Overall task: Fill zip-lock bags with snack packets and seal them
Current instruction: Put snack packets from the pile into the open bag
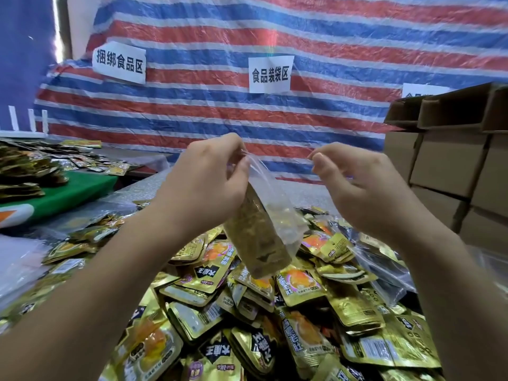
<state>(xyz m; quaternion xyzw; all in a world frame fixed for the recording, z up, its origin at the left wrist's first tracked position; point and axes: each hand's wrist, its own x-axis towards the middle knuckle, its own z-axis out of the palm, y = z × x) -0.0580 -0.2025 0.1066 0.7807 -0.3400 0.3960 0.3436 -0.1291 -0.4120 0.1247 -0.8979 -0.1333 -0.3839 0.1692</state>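
Fingers (pixel 242 160) of both hands pinch the top corners of a filled zip-lock bag (pixel 261 232) above loose snack packets (pixel 247 312).

A grey speckled table (pixel 297 192) carries a heaped pile of gold snack packets (pixel 247 312) across its near half. Clear bags (pixel 384 273) lie at the pile's right edge. A green mat (pixel 79 188) lies at the left.
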